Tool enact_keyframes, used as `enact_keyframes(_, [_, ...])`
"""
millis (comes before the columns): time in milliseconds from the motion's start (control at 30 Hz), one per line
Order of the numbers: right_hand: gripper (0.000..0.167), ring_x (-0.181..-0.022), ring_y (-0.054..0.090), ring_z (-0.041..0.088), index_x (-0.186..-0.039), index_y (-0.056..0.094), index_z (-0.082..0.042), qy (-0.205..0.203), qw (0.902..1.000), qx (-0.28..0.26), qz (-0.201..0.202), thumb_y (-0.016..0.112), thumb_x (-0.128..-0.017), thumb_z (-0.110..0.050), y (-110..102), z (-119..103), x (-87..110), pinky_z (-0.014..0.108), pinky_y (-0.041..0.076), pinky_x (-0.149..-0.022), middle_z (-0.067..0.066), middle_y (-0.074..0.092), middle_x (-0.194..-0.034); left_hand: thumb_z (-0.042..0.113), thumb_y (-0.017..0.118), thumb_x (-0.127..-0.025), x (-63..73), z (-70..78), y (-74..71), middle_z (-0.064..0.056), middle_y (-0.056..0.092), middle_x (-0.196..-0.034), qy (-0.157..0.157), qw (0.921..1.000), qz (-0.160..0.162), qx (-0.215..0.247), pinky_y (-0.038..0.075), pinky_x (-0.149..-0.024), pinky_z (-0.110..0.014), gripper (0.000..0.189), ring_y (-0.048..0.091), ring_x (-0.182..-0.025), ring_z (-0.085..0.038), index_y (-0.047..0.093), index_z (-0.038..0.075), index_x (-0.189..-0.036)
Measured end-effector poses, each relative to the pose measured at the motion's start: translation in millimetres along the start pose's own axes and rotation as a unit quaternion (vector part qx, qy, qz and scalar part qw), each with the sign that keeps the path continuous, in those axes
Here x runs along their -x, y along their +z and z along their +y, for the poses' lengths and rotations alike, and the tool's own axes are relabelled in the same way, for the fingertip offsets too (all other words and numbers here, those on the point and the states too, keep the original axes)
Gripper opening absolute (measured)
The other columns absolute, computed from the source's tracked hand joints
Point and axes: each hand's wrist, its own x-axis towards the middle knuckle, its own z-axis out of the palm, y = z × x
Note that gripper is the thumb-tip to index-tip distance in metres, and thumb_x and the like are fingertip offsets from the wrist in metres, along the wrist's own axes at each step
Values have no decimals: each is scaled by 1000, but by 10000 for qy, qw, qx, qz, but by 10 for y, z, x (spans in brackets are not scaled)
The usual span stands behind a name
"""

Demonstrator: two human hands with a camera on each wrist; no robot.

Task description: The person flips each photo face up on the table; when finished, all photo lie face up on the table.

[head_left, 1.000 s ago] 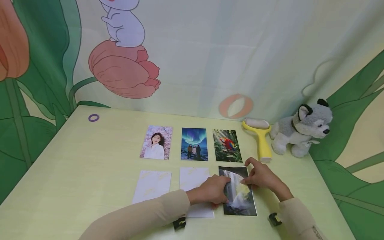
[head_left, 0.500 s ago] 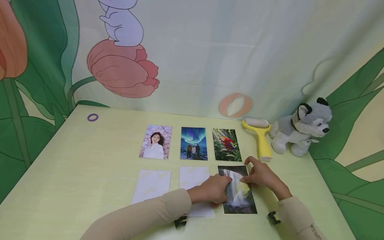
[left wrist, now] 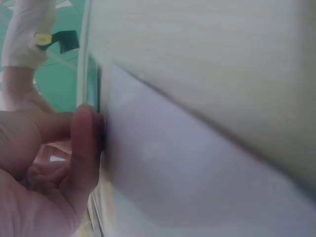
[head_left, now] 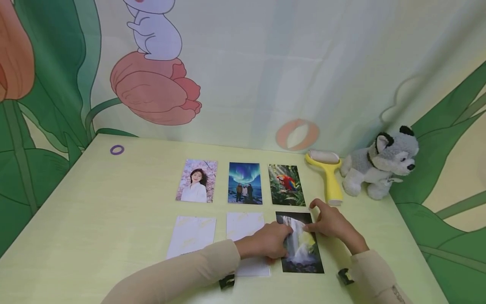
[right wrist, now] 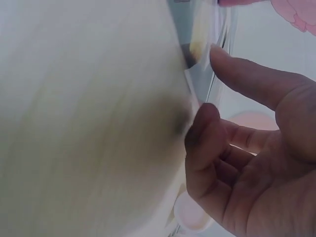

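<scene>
In the head view, a waterfall photo (head_left: 302,253) lies on the table at front right. My left hand (head_left: 271,240) holds its left edge, the forefinger reaching onto its face and the thumb lower down. My right hand (head_left: 332,220) holds the upper right part, thumb on the face and a curled forefinger near the corner. In the right wrist view the right thumb and forefinger (right wrist: 205,118) stand apart around the edge. A white card (head_left: 244,223) lies under my left wrist, partly hidden, with another white card (head_left: 193,232) left of it.
Behind lie a portrait photo (head_left: 196,181), an aurora photo (head_left: 244,183) and a parrot photo (head_left: 286,185). A yellow-handled roller (head_left: 333,181) and a plush husky (head_left: 379,164) stand at right. A purple ring (head_left: 117,150) lies far left. Black strapped pieces (head_left: 345,276) hang by both sleeves.
Both hands stay almost in the same place on the waterfall photo. The pale curve across its upper part is a little less marked than a second ago; the view shifts slightly.
</scene>
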Motion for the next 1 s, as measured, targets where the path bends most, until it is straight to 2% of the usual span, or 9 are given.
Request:
enact_keyframes(100, [63,-57,52,17,-130,48,-1,-90,9997,-29,245,82,-83,-27,-3,-7,8,32,42,-54,6,61,-70,20,81,-82,36,-47,-62,0,71,-84,257,9997,2,-63,47,-58,-20,45,62,-60,-11,67,8,-124])
enact_keyframes(300, [61,-60,54,16,-135,48,3,-508,9947,-234,860,77,-87,-22,-22,-62,-9,32,44,-56,8,64,-77,17,75,-89,256,-213,-323,4,69,-66,843,9960,175,222,47,-58,-16,39,59,-53,-1,67,9,-127])
enact_keyframes(367, [59,-62,55,15,-134,49,3,-713,9918,-269,1024,77,-88,-20,-22,-87,-22,32,45,-58,7,65,-79,16,74,-90,342,-296,-414,5,69,-71,1057,9935,345,226,47,-62,-17,38,58,-59,0,67,8,-127])
enact_keyframes(467, [60,-71,61,17,-135,49,5,-1023,9879,-317,1120,77,-88,-19,-8,-139,-40,33,48,-63,8,67,-85,21,72,-92,459,-421,-527,1,72,-83,1190,9915,525,71,50,-70,-22,40,63,-71,-7,66,7,-128])
enact_keyframes(533, [64,-81,65,21,-139,47,5,-1189,9873,-359,988,77,-88,-21,11,-183,-54,34,51,-67,11,68,-93,28,74,-91,535,-498,-575,-2,73,-98,1164,9912,593,-203,52,-80,-28,45,66,-87,-13,65,9,-131])
enact_keyframes(600, [72,-95,67,28,-144,44,4,-1295,9880,-405,735,78,-88,-24,34,-240,-65,37,55,-73,16,68,-104,35,76,-88,608,-566,-603,-5,70,-116,1100,9910,522,-559,51,-92,-34,53,64,-107,-19,63,12,-135])
enact_keyframes(733, [85,-118,60,39,-151,36,-1,-1510,9875,-427,176,81,-85,-29,95,-380,-70,45,56,-84,23,61,-130,48,79,-83,765,-665,-590,-10,54,-146,959,9888,240,-1121,40,-111,-48,71,48,-136,-27,55,21,-144])
enact_keyframes(867, [91,-127,55,39,-153,36,-4,-1680,9856,-196,-47,84,-80,-31,173,-535,-64,52,52,-96,21,53,-143,56,78,-79,928,-722,-528,-13,38,-158,900,9868,104,-1344,30,-116,-56,82,32,-149,-33,48,26,-149])
enact_keyframes(1000, [95,-132,51,37,-152,39,-6,-1750,9844,120,-166,87,-76,-35,258,-664,-58,56,45,-104,18,53,-145,61,78,-76,1054,-766,-469,-14,28,-164,878,9849,36,-1492,23,-118,-62,90,21,-153,-36,43,29,-152])
